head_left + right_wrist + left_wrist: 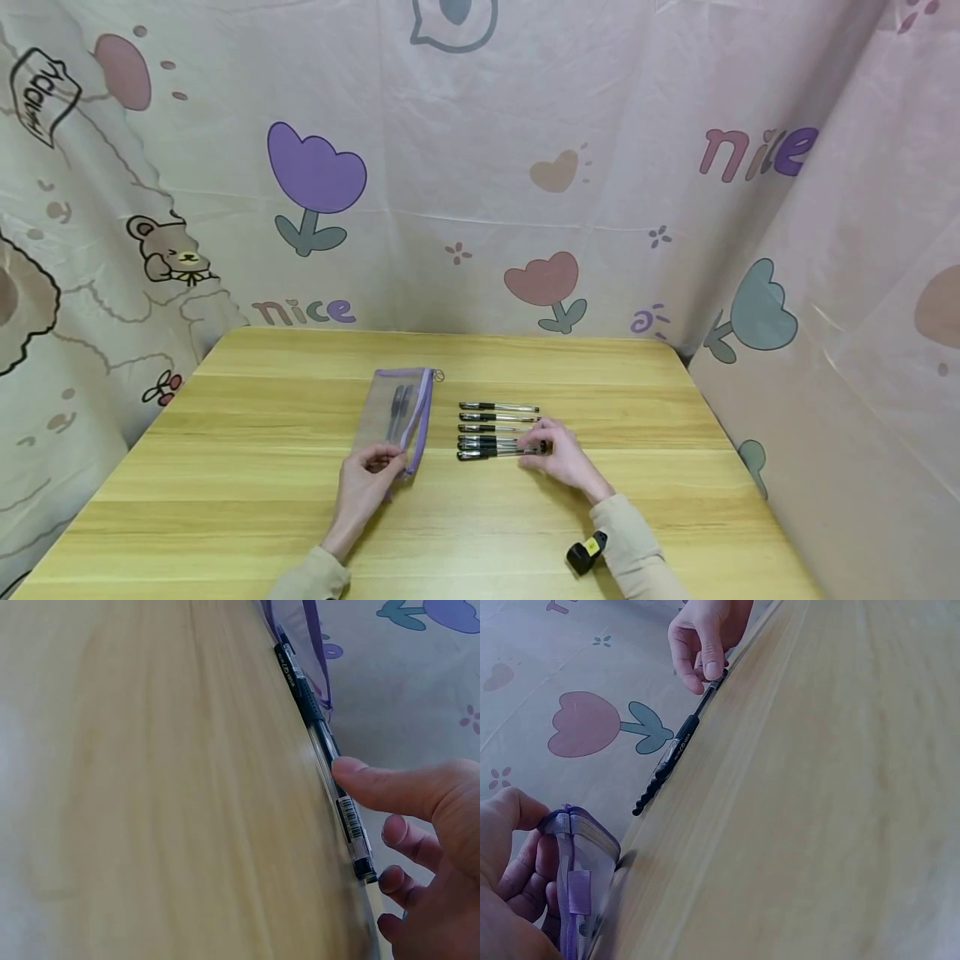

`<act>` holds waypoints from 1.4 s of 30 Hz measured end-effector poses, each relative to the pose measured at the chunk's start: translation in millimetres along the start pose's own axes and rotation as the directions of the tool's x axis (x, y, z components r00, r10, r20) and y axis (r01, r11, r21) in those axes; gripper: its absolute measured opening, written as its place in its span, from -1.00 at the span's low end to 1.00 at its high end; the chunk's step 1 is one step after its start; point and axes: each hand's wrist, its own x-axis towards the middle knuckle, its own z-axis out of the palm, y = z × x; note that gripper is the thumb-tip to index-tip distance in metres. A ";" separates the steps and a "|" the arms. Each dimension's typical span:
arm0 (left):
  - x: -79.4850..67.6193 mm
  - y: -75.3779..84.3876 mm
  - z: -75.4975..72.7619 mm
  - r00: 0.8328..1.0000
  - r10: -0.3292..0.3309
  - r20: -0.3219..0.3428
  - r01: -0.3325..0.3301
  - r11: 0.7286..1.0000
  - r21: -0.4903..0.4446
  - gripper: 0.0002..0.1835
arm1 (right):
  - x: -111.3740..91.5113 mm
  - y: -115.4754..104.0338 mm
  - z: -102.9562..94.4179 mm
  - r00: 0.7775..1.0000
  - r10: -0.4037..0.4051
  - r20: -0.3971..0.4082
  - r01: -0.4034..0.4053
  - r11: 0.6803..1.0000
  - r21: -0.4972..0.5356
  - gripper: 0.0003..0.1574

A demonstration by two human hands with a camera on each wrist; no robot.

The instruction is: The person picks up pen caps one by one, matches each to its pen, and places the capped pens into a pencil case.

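Observation:
A clear zip pouch point(372, 417) with purple trim lies left of the table's middle. Two dark pens point(400, 407) show through its side. My left hand point(372, 477) pinches the pouch's near corner between thumb and fingers; in the left wrist view the zip edge point(568, 859) stands up there. To the right, several black-gripped clear pens point(477, 455) lie in a row, the nearest ones close together. My right hand point(558, 454) is over their right ends, its thumb point(367, 780) touching the nearest pens. Whether its fingers pinch them is hidden.
The wooden table point(225, 450) extends around both hands. A printed cloth point(450, 167) hangs along its back and sides. Beside the right cuff is a small black device point(587, 553) with a yellow label.

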 end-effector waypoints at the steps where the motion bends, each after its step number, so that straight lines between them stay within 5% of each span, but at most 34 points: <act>1: 0.1 0.0 0.0 1.000 0.001 0.000 -0.001 1.000 0.001 -0.81 | 0.4 0.3 0.4 1.000 0.005 0.000 -0.005 1.000 -0.009 -0.74; 42: 2.2 -4.5 1.1 0.999 0.030 -0.017 -0.030 0.999 0.044 -0.83 | 4.2 0.6 4.7 1.000 0.005 -0.018 -0.006 0.997 -0.080 -0.90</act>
